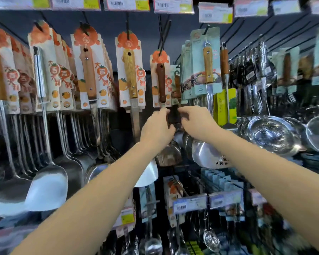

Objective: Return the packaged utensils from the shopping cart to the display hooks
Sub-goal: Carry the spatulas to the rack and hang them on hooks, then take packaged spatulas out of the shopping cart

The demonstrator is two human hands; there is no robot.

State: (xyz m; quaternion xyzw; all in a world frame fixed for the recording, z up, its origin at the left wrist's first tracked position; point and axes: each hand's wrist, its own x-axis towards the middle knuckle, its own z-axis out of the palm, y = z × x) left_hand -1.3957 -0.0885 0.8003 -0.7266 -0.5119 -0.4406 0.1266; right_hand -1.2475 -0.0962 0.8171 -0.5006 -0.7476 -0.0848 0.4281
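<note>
Both arms were raised toward the display wall, the hands meeting just below a packaged utensil [161, 80] with a dark brown wooden handle on an orange-topped card. That package hung from a black display hook [165, 36], in the middle of the row, between a light-handled card [130, 70] on the left and a stack of pale blue cards [205, 61] on the right. The left hand [157, 128] sat at the package's lower edge, fingers [163, 112] curled and pinched at the metal shank just under the card. The right hand [196, 124] was beside it, fingers [182, 109] bent inward toward a small dark patch between the two hands; whether they actually gripped the package or only touched it could not be told from this blur. The hands were near each other, thumbs almost meeting. Rows of steel spatulas [48, 186] hung down at the left, perforated strainers [272, 134] at the right. Price labels [126, 3] ran along the top rail, more on a lower rail [190, 204]. No shopping cart was in sight.
</note>
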